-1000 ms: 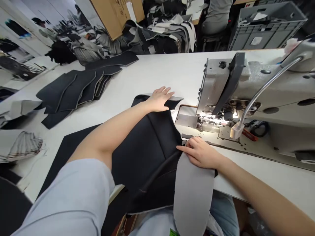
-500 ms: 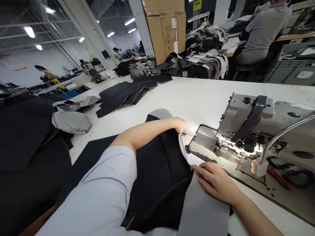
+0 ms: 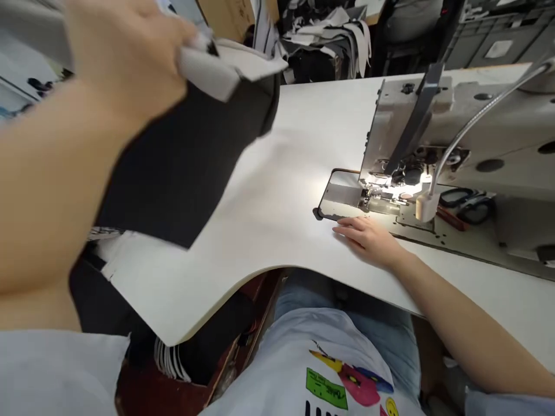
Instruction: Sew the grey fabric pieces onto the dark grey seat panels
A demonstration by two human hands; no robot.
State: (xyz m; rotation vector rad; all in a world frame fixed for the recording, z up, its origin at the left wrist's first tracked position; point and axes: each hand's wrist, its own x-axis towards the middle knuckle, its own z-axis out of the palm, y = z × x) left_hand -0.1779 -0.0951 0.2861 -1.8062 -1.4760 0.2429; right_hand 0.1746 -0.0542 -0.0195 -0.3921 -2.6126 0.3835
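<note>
My left hand (image 3: 134, 63), blurred by motion, is raised at the upper left and closed around the edge of a black fabric piece (image 3: 182, 162) with light grey backing. The fabric hangs from it over the white table (image 3: 269, 190), part of it hidden behind my forearm. My right hand (image 3: 368, 240) rests flat on the table with its fingers stretched out and nothing in it. Its fingertips are beside the base plate of the sewing machine (image 3: 468, 133), whose lamp lights the needle area.
Black-handled scissors (image 3: 470, 202) lie under the machine arm. A bendy lamp neck (image 3: 481, 115) curves in front of the machine. Piled fabric pieces (image 3: 333, 40) and a grey crate (image 3: 498, 43) stand beyond the table. The table's front edge curves inward near my lap.
My left hand has lifted the black fabric away from the machine, up and to the left. The grey strip under my right hand is off the table there. The view has tilted downward.
</note>
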